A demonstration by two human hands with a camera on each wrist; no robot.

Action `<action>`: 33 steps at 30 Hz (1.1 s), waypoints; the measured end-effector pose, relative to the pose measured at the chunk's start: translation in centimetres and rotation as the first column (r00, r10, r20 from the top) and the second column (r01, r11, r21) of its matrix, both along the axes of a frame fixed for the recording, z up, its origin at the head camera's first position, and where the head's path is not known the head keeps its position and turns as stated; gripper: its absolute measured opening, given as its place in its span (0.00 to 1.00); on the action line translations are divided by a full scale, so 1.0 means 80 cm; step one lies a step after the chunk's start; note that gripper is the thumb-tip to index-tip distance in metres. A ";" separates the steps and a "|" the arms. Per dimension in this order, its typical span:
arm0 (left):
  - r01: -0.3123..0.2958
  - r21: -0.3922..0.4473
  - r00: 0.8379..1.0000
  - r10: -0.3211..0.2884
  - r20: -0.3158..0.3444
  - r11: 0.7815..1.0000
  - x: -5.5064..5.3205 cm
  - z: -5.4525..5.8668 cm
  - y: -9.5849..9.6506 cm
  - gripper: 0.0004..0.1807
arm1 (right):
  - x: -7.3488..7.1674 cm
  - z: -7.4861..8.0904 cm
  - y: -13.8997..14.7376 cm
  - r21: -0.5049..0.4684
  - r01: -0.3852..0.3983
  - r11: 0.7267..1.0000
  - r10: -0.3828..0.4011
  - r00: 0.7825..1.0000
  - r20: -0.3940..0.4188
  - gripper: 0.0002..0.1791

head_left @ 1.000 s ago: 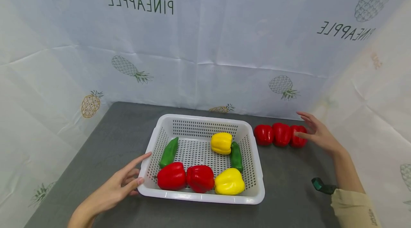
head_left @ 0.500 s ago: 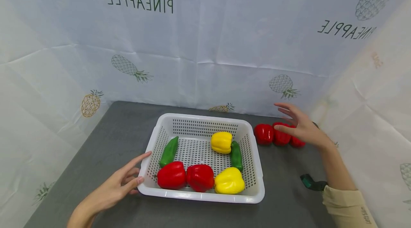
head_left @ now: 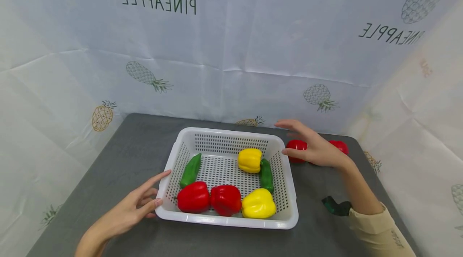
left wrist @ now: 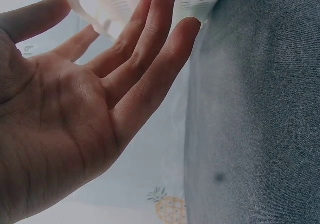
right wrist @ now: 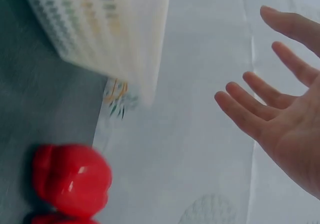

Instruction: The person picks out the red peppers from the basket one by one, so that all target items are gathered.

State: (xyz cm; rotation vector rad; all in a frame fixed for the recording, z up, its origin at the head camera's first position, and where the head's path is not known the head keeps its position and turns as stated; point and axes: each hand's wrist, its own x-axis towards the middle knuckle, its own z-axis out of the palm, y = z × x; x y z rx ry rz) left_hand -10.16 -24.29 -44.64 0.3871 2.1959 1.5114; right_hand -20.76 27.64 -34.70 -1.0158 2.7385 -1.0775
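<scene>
The right hand (head_left: 314, 146) is raised over the tabletop (head_left: 144, 144), just beyond the right side of the white basket (head_left: 291, 192). Its fingers are spread, with a wide gap between thumb and forefinger, and it holds nothing. In the head view the thumb tip overlaps the basket's right rim, but the right wrist view shows the hand apart from the basket.

Red peppers lie on the tabletop below this hand, by the basket's far right corner. One, the near red pepper (head_left: 296, 156), shows beside the basket behind the thumb and fingers; another, the end red pepper (head_left: 341, 147), shows past the wrist side of the hand. The hand covers the stretch between them, so what lies there is hard to tell from above.

The left hand (head_left: 131, 208) is at the basket's near left corner, fingers loosely extended and parted, the thumb tip at the corner and the forefinger along the left rim.

Inside the basket, two red bell peppers (head_left: 193, 197) and a yellow pepper (head_left: 258, 204) line the near side. A green pepper (head_left: 190, 170) leans at the left; a second yellow one (head_left: 249, 160) and a second green one (head_left: 266, 176) sit at the right.
</scene>
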 end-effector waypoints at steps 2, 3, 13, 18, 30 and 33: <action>-0.001 0.000 1.000 0.001 0.000 1.000 0.000 0.000 0.000 0.44 | 0.001 0.003 -0.014 0.012 -0.030 0.999 0.029 0.999 0.024 0.44; 0.000 0.001 1.000 0.000 0.000 1.000 0.000 0.000 0.000 0.44 | 0.002 0.005 -0.021 0.019 -0.042 0.999 0.041 0.998 0.040 0.44; -0.003 -0.006 1.000 0.003 -0.008 1.000 0.000 -0.002 -0.003 0.43 | -0.002 0.013 -0.092 -0.014 -0.220 0.975 0.219 0.958 0.187 0.42; -0.005 0.000 1.000 0.005 0.002 1.000 0.000 -0.002 -0.001 0.44 | -0.002 0.012 -0.119 0.023 -0.300 0.954 0.286 0.926 0.245 0.42; 0.002 0.005 1.000 -0.002 -0.016 1.000 0.000 -0.003 0.000 0.43 | -0.007 -0.006 -0.164 -0.035 -0.524 0.851 0.474 0.739 0.478 0.41; 0.001 0.001 1.000 -0.001 -0.015 1.000 0.000 -0.003 -0.001 0.43 | -0.008 -0.012 -0.177 -0.020 -0.563 0.826 0.483 0.688 0.542 0.40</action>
